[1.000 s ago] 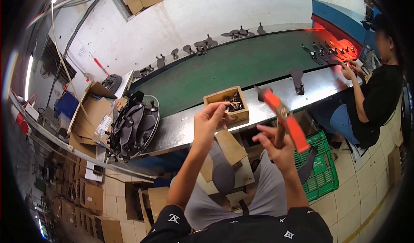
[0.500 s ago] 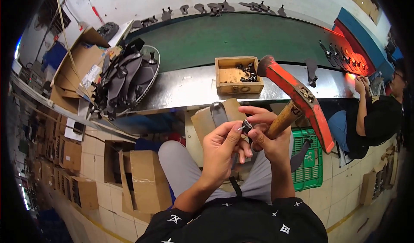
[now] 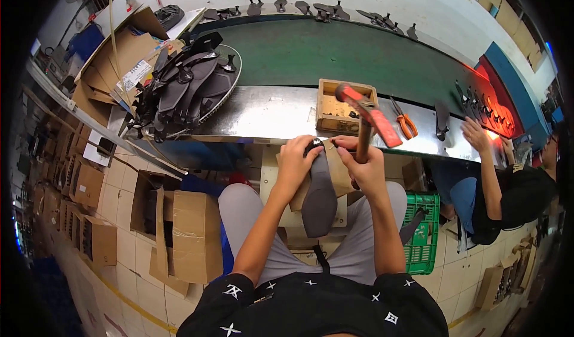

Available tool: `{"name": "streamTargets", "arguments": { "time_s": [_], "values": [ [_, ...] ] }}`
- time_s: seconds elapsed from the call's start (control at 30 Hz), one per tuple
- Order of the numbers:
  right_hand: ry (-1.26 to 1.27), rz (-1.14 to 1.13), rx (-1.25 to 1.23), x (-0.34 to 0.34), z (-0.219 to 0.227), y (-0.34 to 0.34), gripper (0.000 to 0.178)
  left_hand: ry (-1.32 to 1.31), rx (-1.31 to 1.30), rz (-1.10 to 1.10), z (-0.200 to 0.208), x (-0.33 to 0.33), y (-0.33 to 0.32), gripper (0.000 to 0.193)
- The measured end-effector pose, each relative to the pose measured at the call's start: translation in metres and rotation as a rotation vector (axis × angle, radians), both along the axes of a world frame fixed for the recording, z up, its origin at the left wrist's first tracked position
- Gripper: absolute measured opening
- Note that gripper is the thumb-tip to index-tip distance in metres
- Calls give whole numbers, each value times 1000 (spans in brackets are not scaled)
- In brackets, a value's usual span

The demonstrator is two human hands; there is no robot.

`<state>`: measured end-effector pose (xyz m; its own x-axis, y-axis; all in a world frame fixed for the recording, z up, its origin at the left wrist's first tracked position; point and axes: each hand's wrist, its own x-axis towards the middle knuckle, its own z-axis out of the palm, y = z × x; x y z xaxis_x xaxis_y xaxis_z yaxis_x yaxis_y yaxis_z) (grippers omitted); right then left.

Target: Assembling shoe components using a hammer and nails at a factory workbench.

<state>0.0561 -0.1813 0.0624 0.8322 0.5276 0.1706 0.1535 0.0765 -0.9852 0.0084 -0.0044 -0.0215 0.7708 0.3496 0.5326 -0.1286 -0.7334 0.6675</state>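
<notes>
Over a block-like stand (image 3: pixel 269 175) between my knees lies a dark grey shoe sole (image 3: pixel 320 202), its broad end toward me. My left hand (image 3: pixel 294 165) is closed round its far end, where a shiny black heel piece (image 3: pixel 315 143) shows. Just to the right, my right hand (image 3: pixel 368 168) grips the wooden handle of a hammer (image 3: pixel 378 122) with a worn red head, held upright. The same hand's thumb and forefinger pinch a small dark piece (image 3: pixel 334 146), too small to make out well, close beside the heel end. Beyond the hammer stands a wooden box (image 3: pixel 348 125) of small black parts.
A green conveyor belt (image 3: pixel 335 56) runs behind a metal ledge (image 3: pixel 269 113) bearing orange-handled pliers (image 3: pixel 406 124) and another sole (image 3: pixel 442 122). Left sits a basket (image 3: pixel 239 68) heaped with soles. A green crate (image 3: pixel 427 241), a cardboard box (image 3: pixel 197 235) and a co-worker (image 3: pixel 508 187) flank me.
My left hand has moved from the small black piece to the sole's heel end. The sole now lies nearer me. The hammer has swung more upright, and pliers have come into sight behind it.
</notes>
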Motion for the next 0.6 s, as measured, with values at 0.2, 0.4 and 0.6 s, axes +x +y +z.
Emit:
{"name": "streamTargets", "arguments": {
  "time_s": [0.2,0.4,0.6],
  "values": [
    [-227,76,-139,29,-30,12,16,2,-42,-73,4,-11,-8,27],
    [-408,182,-366,30,-16,16,17,53,-49,-93,5,-23,-6,30],
    [-703,194,-327,32,-22,15,29,276,-404,-220,18,-18,0,29]
  ]
}}
